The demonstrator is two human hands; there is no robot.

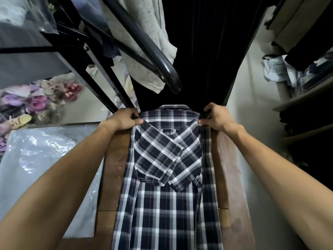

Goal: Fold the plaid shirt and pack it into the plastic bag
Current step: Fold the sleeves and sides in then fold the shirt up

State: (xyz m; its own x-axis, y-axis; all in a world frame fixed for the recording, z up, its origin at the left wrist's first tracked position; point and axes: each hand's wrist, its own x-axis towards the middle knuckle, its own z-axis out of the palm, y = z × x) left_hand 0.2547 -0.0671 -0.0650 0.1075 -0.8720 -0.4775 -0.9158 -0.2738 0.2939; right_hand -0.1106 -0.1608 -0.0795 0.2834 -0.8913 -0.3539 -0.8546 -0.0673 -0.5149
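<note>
The navy-and-white plaid shirt (pixel 167 177) lies face down along a narrow brown wooden table (pixel 115 159), collar at the far end. Both sides are folded inward and the short sleeves cross over its back. My left hand (pixel 126 120) pinches the far left shoulder corner. My right hand (pixel 214 117) pinches the far right shoulder corner. A clear plastic bag (pixel 45 159) lies flat to the left of the table, apart from the shirt.
A black metal rack (pixel 144 44) with a pale garment (pixel 144 56) hanging on it stands ahead on the left. Shoes and slippers (pixel 37 101) lie on the floor at the left. Dark shelves (pixel 306 112) with bagged items stand at the right. A black curtain (pixel 207 51) hangs ahead.
</note>
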